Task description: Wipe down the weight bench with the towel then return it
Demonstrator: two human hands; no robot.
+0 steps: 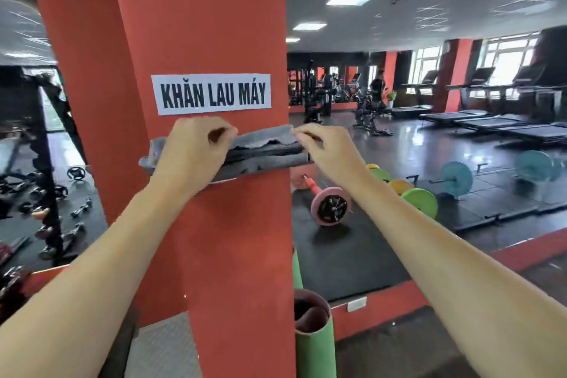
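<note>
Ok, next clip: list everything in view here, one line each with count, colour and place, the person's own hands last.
towels: small stack, grey, on a holder on the pillar
pillar: one, red, centre
sign: one, white with black lettering, on the pillar above the towels
pink barbell: one, on the black floor right of the pillar
blue barbell: one, on the floor further right
green and yellow plates: a row, between the two barbells
rolled mats: two or so, green and dark red, at the pillar's foot
treadmills: several, black, by the far windows
left hand: gripping the towels
right hand: pinching the top towel's right end
</note>
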